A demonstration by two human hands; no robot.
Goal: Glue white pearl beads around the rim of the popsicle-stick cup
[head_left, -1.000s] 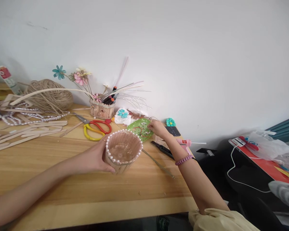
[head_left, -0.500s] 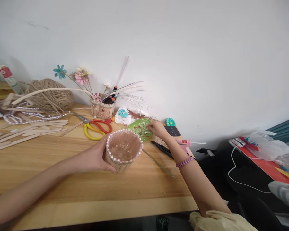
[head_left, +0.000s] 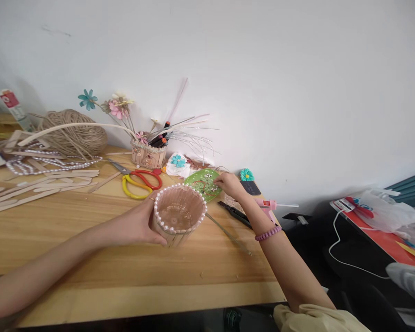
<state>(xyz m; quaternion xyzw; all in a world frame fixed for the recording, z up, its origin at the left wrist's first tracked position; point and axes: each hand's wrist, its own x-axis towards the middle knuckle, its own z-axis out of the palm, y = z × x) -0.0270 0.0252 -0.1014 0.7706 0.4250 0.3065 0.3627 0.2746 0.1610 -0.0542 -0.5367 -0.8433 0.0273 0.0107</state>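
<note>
Wrapped around the left side of a round cup (head_left: 178, 237) is my left hand (head_left: 143, 226). The cup is faced with wooden sticks, and white pearl beads line its rim; its see-through bottom shows from above. Over the right edge of a green tray (head_left: 212, 196) is my right hand (head_left: 230, 184), its fingers pinched together. Small white and coloured bits lie in the tray. Whatever the right fingertips hold, if anything, is too small to make out.
Red-and-yellow scissors (head_left: 137, 183), wooden sticks (head_left: 55, 186), a twine ball (head_left: 74, 133) and pearl strings (head_left: 51, 163) lie left. A decorated pot (head_left: 148, 156) holds flowers and markers. A pink glue gun (head_left: 268, 205) and black tool (head_left: 235, 214) lie right, near the table edge.
The view has shifted slightly. My left hand keeps its hold on the cup, and my right hand stays pinched at the tray's right edge.
</note>
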